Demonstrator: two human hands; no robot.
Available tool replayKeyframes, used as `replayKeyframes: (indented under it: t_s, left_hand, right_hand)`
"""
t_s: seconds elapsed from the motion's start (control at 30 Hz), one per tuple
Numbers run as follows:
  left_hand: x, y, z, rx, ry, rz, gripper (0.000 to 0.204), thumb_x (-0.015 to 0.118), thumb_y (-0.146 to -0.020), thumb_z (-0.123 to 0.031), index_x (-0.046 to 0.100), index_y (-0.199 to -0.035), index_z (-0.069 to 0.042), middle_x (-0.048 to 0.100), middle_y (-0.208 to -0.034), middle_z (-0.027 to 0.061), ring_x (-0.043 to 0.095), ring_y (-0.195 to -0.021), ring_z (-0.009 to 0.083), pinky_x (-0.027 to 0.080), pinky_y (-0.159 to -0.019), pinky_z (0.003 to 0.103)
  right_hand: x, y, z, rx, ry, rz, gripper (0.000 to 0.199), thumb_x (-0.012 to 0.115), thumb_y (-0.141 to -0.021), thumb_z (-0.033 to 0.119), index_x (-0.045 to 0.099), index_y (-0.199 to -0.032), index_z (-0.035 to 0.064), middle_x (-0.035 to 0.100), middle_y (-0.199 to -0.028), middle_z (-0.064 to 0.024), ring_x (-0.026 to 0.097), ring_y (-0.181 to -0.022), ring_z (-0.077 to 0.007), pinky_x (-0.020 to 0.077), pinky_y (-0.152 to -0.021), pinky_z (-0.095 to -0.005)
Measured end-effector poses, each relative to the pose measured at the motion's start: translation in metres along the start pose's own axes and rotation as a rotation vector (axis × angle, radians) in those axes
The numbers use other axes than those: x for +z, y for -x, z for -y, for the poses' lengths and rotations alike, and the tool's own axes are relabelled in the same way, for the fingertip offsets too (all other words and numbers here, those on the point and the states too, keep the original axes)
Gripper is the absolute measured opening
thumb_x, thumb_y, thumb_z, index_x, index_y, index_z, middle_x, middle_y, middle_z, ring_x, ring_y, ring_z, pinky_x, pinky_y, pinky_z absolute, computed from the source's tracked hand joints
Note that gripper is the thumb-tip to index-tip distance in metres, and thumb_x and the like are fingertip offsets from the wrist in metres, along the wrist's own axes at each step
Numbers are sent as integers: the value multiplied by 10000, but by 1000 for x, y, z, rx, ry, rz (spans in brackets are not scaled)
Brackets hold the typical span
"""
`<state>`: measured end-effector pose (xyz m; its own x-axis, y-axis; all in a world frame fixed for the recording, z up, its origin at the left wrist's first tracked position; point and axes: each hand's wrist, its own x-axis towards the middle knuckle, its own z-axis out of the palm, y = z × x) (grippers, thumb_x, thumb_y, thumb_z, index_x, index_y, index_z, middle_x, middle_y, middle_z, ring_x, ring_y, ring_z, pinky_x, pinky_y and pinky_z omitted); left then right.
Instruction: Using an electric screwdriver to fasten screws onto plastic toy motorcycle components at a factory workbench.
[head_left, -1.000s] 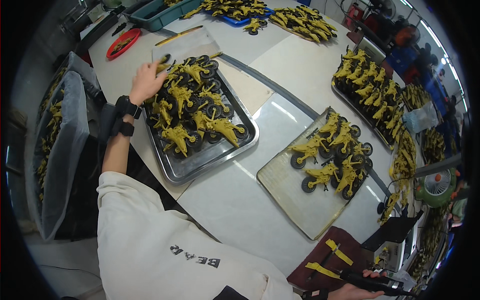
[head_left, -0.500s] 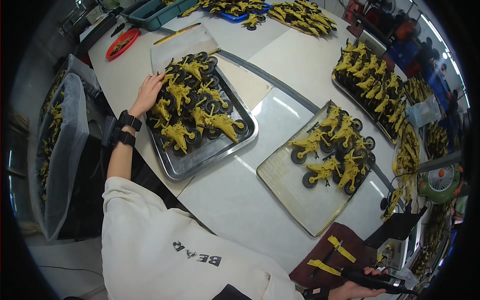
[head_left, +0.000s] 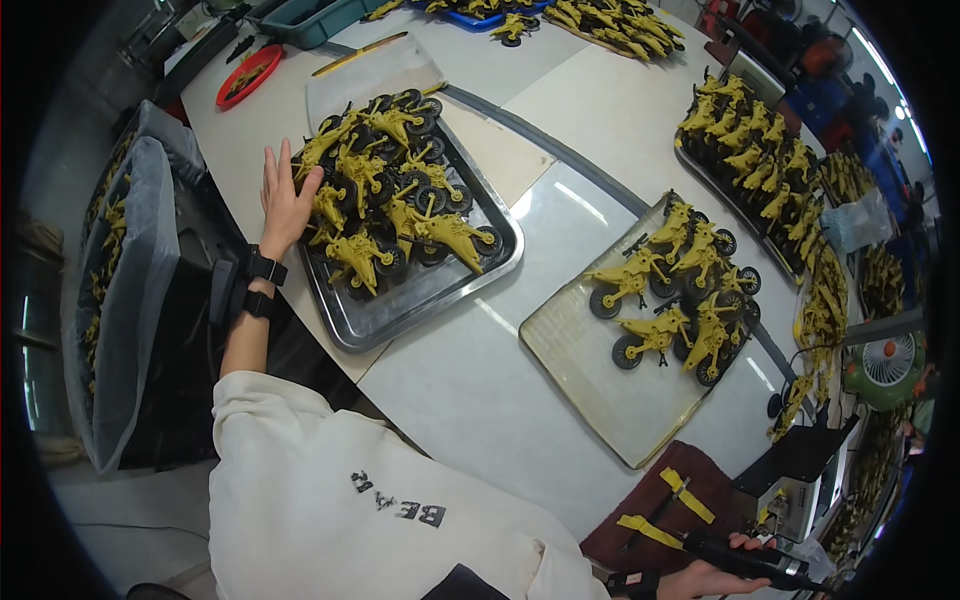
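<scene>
My left hand (head_left: 287, 205) is open, fingers apart, at the left edge of a metal tray (head_left: 365, 330). Its thumb is close to a heap of yellow toy motorcycles (head_left: 362, 180) with black wheels in that tray; I cannot tell if it touches them. At the lower right, my right hand (head_left: 700, 580) is wrapped round a black electric screwdriver (head_left: 722, 553). The screwdriver lies over a dark red cloth (head_left: 625, 490) with yellow tape strips on it. A pale shallow tray (head_left: 600, 390) between the hands carries several more toy motorcycles (head_left: 652, 335) at its far right end.
Another tray of toy motorcycles (head_left: 740, 150) stands at the far right. A red bowl (head_left: 250, 76) and a teal bin (head_left: 310, 28) are at the far left. Beside the table stands a plastic-lined container (head_left: 130, 300) with yellow parts. A green fan (head_left: 887, 370) is at the right.
My left hand has drawn back slightly from the heap and its fingers have swung from pointing right to pointing away from me. My right hand still holds the screwdriver. The view has shifted a little.
</scene>
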<state>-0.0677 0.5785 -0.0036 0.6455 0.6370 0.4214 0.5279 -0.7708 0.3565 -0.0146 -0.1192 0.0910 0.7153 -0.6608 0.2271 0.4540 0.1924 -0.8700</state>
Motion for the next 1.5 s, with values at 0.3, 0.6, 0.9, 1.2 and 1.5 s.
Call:
replayKeyframes:
  t_s: [0.3,0.6,0.9,1.2,1.5]
  left_hand:
    - [6,8,6,114,-123,8,708,493,-863,-547,338,-1372,-81,362,-1363,201,326,-1268,366,235,-1042,462]
    - [-31,16,26,144,176,152,909,627,-616,-197,239,-1432,-94,226,-1456,228,184,-1368,370,139,-1117,412]
    - [-34,19,15,149,144,247,903,635,-594,-58,272,-1419,-121,302,-1421,188,266,-1329,359,235,-1093,410]
    - [-27,21,24,95,-19,163,882,631,-612,-83,247,-1406,-76,321,-1355,207,302,-1290,392,285,-1058,419]
    - [-15,-6,31,94,-195,338,1028,667,-562,-120,165,-1458,-172,122,-1492,237,186,-1354,418,231,-1085,441]
  right_hand:
    - [2,1,-2,19,-7,-45,528,466,-872,566,558,-898,47,586,-695,-109,565,-562,-228,475,-499,-325]
    - [-12,-3,-2,14,-4,-10,545,437,-873,588,550,-874,54,580,-675,-117,557,-547,-234,475,-499,-330]
    - [-7,-4,-5,-3,30,-44,559,435,-866,605,549,-881,58,569,-654,-113,544,-531,-237,469,-498,-331]
    - [-13,-4,-5,35,-2,-70,563,465,-850,615,561,-866,61,572,-655,-115,555,-541,-243,472,-502,-326]
    - [-47,-13,-9,65,68,35,573,417,-904,517,466,-1150,2,523,-739,-66,489,-607,-160,426,-607,-262]
